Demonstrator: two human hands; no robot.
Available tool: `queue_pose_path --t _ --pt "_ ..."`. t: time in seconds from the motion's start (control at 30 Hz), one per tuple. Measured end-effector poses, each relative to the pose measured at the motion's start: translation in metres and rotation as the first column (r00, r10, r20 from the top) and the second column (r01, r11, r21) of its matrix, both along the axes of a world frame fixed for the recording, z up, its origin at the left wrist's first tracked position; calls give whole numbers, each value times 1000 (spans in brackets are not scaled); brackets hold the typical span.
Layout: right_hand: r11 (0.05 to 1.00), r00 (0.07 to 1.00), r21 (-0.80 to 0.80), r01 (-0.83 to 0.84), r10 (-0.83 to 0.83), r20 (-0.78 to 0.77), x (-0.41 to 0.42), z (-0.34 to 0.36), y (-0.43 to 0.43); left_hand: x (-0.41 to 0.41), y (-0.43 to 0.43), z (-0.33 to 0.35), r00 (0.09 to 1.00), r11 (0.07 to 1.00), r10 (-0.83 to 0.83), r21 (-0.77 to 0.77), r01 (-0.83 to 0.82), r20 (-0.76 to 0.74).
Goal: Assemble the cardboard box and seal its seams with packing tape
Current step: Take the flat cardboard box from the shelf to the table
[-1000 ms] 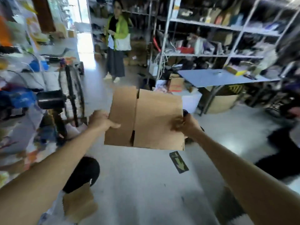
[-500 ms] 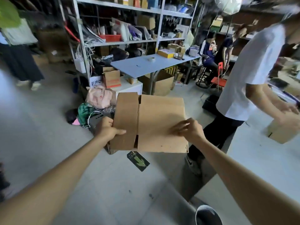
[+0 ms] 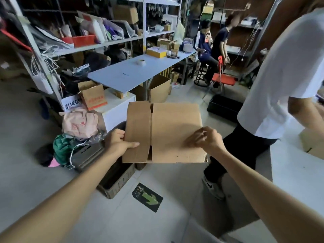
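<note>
Head view: left hand (image 3: 119, 142) grips the flat cardboard box (image 3: 171, 130) by its left edge, thumb on top; right hand (image 3: 208, 139) lies curled on its right panel, hold unclear.

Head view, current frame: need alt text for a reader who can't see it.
A person holds a flattened cardboard box in mid-air: the left hand grips its left edge, the right hand lies with curled fingers on its right side. Behind are cluttered shelves, a blue table with a tape roll, and a person in a white T-shirt at right.
</note>
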State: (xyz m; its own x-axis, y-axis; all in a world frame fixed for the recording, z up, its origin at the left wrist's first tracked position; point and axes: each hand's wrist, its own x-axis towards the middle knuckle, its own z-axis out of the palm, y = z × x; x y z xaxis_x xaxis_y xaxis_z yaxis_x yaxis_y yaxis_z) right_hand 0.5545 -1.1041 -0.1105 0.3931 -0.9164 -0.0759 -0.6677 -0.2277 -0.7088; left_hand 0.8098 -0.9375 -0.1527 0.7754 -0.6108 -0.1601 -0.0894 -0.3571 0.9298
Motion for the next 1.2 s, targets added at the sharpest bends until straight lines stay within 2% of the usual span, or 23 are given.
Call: queue_pose_path --t 0.17,0.3,0.43,0.83,0.97,1.07,1.2 --pt "996 996 -29 83 -83 27 43 4 -78 50 -97 10 997 997 -81 1 81 1" --pt "991 990 -13 136 -136 33 79 -5 -163 90 -188 13 989 992 -125 41 122 73" --pt "991 991 -22 131 -130 41 120 -12 -262 127 -283 12 988 988 -137 78 131 68" --pt "999 997 12 -43 44 -57 269 -12 -549 255 -529 15 998 991 -37 133 30 52" --pt "988 988 28 -151 152 -17 344 -30 -640 320 -606 -8 998 989 41 142 -47 43" --pt "981 980 16 -194 195 -47 410 -44 -710 373 -664 -26 994 989 104 106 -105 15" --pt "963 951 -32 -269 260 -167 499 -55 -792 440 -729 -49 985 979 173 115 -170 -17"
